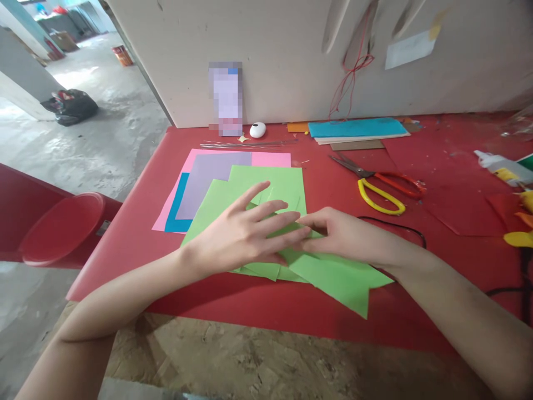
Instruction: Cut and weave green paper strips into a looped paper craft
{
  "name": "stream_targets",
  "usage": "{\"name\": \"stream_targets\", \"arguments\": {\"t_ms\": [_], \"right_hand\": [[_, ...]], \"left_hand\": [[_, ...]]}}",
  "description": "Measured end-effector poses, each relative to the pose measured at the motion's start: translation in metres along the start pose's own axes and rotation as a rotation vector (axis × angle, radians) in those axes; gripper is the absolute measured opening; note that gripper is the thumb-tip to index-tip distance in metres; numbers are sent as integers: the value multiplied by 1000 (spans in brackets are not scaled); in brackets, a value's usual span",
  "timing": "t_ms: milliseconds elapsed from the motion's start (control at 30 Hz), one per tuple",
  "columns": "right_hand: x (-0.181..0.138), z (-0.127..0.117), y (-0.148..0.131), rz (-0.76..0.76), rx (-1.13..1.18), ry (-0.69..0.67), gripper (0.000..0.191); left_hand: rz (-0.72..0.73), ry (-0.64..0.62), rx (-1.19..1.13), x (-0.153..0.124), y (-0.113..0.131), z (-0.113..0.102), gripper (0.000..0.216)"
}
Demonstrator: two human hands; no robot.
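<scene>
Several light green paper sheets [266, 178] lie overlapped at odd angles in the middle of the red table. My left hand [250, 228] is spread open over them, palm down, fingers pointing right. Close to its fingertips is my right hand [333, 230], its thumb and fingers drawn together at the green paper; whatever is between them is partly hidden by my left fingers. Under the right hand, pointed green pieces [350, 283] stick out toward the near edge. Behind and left of the green sheets are purple paper [216, 172], pink paper [272, 159] and blue paper [174, 222].
Scissors [375, 180] with red and yellow handles lie right of the paper. Thin wires [245, 145], a white oval object [257, 130] and blue sheets [358, 128] line the back wall. A glue bottle [502, 166] lies far right. A red bucket [66, 230] stands left.
</scene>
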State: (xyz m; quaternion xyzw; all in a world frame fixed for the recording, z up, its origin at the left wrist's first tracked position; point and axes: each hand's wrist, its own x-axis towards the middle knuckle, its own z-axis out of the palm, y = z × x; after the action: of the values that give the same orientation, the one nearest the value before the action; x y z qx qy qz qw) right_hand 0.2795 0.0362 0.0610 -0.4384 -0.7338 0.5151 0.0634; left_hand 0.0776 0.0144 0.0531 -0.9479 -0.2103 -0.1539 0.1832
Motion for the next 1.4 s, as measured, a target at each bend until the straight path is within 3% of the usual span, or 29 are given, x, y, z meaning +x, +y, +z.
{"name": "stream_targets", "arguments": {"t_ms": [200,400,500,600,667,733,833,1033,1167,1267,1333,1400], "right_hand": [[-3,-17,0,32,162,-149,21],[-9,-30,8,146,345,-184,36],[-14,-39,14,12,490,-148,57],[-17,-46,20,-108,556,-22,76],[-15,-45,20,-156,559,97,68],[-12,-39,16,-179,591,202,42],[-6,-23,7,-164,683,246,18],[-5,13,-3,-159,759,135,21],[-12,19,-5,-195,630,85,22],[-16,17,-8,-226,387,127,15],[-19,14,-10,-259,146,247,13],[-21,10,-11,-316,-100,456,16]], "left_hand": [[-47,-49,-68,0,-4,-1,57],[-114,-10,-88,1,-7,-6,50],[-192,76,-11,0,-8,-6,46],[-298,137,77,-1,-10,-4,49],[-376,172,106,-2,-13,-3,55],[-449,196,106,-3,-16,-2,60],[-487,186,95,-3,-16,-1,60],[-313,81,69,2,-1,-1,62],[-297,98,5,3,3,0,59],[-284,149,-50,1,2,0,46],[-298,185,-86,0,2,-1,36],[-330,188,-148,-1,3,-2,28]]}}
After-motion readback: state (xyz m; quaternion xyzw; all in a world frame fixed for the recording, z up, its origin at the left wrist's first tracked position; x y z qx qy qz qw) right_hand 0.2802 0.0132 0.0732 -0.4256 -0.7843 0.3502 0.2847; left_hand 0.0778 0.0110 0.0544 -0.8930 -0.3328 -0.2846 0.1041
